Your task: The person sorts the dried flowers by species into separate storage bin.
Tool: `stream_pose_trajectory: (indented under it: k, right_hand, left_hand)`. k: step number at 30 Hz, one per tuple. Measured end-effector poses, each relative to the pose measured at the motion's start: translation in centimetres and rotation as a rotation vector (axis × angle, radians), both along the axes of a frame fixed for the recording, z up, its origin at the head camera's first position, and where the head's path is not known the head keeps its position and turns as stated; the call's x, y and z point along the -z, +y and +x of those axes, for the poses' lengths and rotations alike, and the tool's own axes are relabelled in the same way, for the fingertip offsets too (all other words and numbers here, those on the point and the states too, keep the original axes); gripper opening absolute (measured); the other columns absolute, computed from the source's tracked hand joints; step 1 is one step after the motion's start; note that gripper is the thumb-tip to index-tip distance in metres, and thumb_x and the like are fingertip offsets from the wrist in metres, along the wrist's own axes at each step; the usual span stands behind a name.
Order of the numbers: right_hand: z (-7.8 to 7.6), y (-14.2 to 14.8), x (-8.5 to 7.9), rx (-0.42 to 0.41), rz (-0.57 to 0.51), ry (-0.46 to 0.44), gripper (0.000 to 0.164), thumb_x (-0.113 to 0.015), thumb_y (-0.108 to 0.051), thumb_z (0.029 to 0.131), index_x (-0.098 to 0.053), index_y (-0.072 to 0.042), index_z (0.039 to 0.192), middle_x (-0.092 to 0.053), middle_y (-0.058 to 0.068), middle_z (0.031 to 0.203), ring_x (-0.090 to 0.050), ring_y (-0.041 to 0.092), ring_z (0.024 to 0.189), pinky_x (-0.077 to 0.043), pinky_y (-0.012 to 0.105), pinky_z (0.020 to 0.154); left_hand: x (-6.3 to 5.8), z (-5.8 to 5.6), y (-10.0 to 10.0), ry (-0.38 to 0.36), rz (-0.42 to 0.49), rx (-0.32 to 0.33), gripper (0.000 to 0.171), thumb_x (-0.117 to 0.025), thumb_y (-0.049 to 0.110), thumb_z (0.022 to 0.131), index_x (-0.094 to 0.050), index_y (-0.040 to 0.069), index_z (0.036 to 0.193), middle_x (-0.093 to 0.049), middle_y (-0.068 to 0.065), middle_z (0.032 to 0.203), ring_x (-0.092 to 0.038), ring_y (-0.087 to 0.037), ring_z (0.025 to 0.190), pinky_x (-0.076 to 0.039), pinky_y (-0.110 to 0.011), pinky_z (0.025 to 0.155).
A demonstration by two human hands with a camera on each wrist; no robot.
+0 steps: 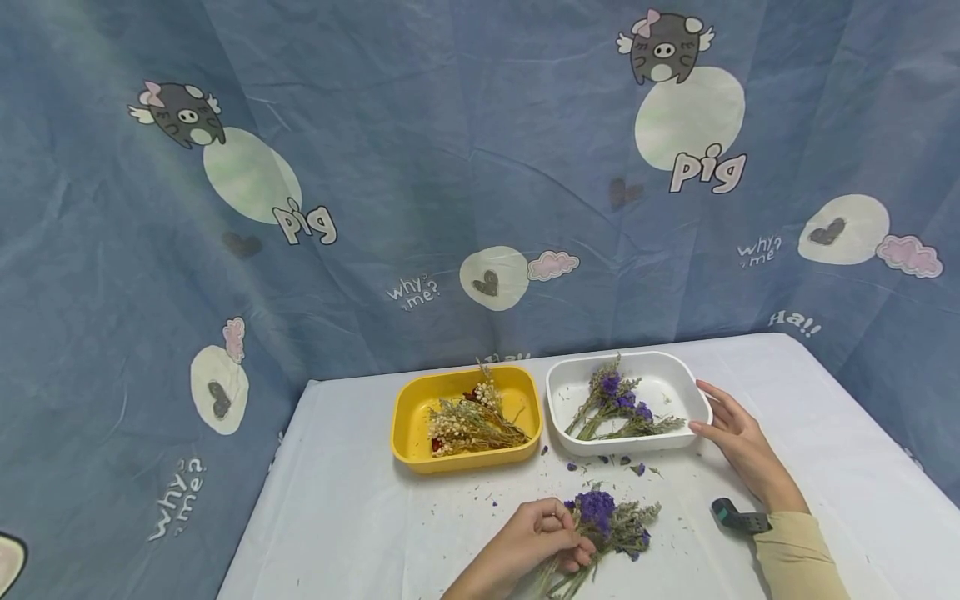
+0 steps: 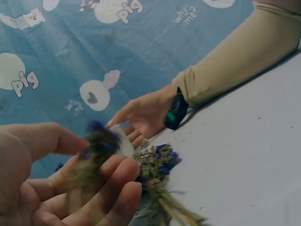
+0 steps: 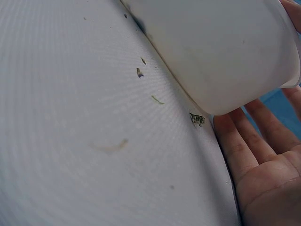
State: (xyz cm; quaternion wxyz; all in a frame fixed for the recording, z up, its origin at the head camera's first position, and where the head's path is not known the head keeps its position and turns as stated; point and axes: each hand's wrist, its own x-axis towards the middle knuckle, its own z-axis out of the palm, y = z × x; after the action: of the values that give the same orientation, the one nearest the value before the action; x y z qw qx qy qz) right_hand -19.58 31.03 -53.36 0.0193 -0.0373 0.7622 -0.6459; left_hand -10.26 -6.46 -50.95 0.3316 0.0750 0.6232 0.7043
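Observation:
My left hand (image 1: 536, 542) pinches a sprig of purple dried flowers (image 2: 102, 141) low over the table, its fingers curled round the stems; the sprig is blurred in the left wrist view. Just beside that hand lies a bunch of purple dried flowers (image 1: 626, 533), stems toward the near edge. My right hand (image 1: 746, 437) holds the right end of a white tray (image 1: 678, 371), thumb at the rim and fingers along the outer wall. Inside that tray lie more purple dried flowers (image 1: 622, 404) with long stems.
Left of the white tray stands a yellow tray (image 1: 408, 425) with cream and red dried flowers (image 1: 472, 425). Petal and leaf bits (image 1: 637, 469) are scattered on the white tablecloth (image 1: 337, 500). A blue printed curtain (image 1: 420, 167) hangs behind the table.

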Motion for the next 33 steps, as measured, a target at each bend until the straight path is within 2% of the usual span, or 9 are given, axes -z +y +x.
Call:
stream_pose_trajectory:
  k: [1,4,8,13,17,22,28,33]
  right_hand:
    - [0.0,0.0,0.0,0.000,0.000,0.000,0.078,-0.066,-0.018,0.102,-0.023,-0.028,0.166,-0.011,0.020,0.173,-0.024,0.025,0.160,-0.042,0.005,0.105]
    - [0.0,0.0,-0.1,0.006,0.013,-0.007,0.078,-0.066,-0.019,0.102,-0.023,-0.029,0.166,-0.012,0.020,0.173,-0.023,0.028,0.160,-0.042,0.006,0.106]
    - [0.1,-0.1,-0.1,0.014,0.031,-0.012,0.078,-0.066,-0.021,0.102,-0.022,-0.030,0.166,-0.013,0.020,0.173,-0.023,0.030,0.160,-0.042,0.006,0.106]
    - [0.1,-0.1,-0.2,0.015,0.028,-0.003,0.078,-0.066,-0.021,0.102,-0.023,-0.030,0.166,-0.013,0.020,0.173,-0.025,0.027,0.160,-0.042,0.005,0.105]
    - [0.1,-0.1,-0.2,0.018,0.028,-0.006,0.078,-0.067,-0.021,0.102,-0.023,-0.029,0.166,-0.014,0.020,0.173,-0.025,0.027,0.159,-0.042,0.006,0.105]
    - [0.1,-0.2,-0.2,0.021,0.040,-0.028,0.080,-0.067,-0.023,0.101,-0.021,-0.030,0.166,-0.013,0.021,0.173,-0.022,0.037,0.159,-0.042,0.011,0.110]
    - [0.0,-0.2,-0.3,0.024,0.052,-0.048,0.080,-0.067,-0.025,0.101,-0.020,-0.033,0.166,-0.013,0.020,0.173,-0.019,0.042,0.158,-0.039,0.024,0.118]
    - [0.0,-0.2,-0.3,0.028,0.041,-0.045,0.080,-0.067,-0.024,0.101,-0.020,-0.033,0.166,-0.012,0.019,0.174,-0.019,0.041,0.159,-0.039,0.021,0.117]
  left_hand:
    - [-0.1,-0.1,-0.1,0.000,-0.008,0.002,0.011,-0.068,0.017,0.097,-0.063,0.008,0.096,-0.080,-0.012,0.097,-0.074,-0.011,0.079,-0.057,-0.020,0.067]
    - [-0.3,-0.3,-0.5,0.018,-0.015,0.027,0.014,-0.070,0.017,0.097,-0.068,0.005,0.104,-0.079,-0.014,0.104,-0.075,-0.014,0.086,-0.060,-0.024,0.074]
    - [-0.6,-0.5,-1.2,0.080,0.016,0.068,0.021,-0.068,0.009,0.097,-0.066,0.000,0.116,-0.074,-0.024,0.112,-0.076,-0.015,0.093,-0.063,-0.026,0.086]
    - [-1.1,-0.7,-1.5,0.144,-0.008,0.066,0.025,-0.069,0.006,0.096,-0.064,0.001,0.120,-0.072,-0.032,0.110,-0.077,-0.015,0.088,-0.063,-0.026,0.080]
    - [-1.2,-1.0,-1.8,0.211,-0.073,0.056,0.024,-0.069,0.007,0.097,-0.063,0.004,0.119,-0.073,-0.028,0.112,-0.076,-0.015,0.088,-0.063,-0.027,0.082]
    - [-1.6,-1.3,-2.4,0.264,-0.170,0.054,0.021,-0.069,0.010,0.098,-0.064,0.008,0.118,-0.074,-0.018,0.116,-0.072,-0.016,0.100,-0.062,-0.029,0.085]
    - [-2.3,-1.6,-2.9,0.291,-0.159,0.035,0.028,-0.073,0.004,0.092,-0.064,0.004,0.118,-0.071,-0.015,0.114,-0.067,-0.011,0.090,-0.058,-0.021,0.075]
    - [-2.9,-2.1,-3.0,0.335,-0.187,-0.017,0.032,-0.077,0.002,0.087,-0.066,0.003,0.118,-0.068,-0.008,0.119,-0.071,-0.011,0.086,-0.060,-0.021,0.074]
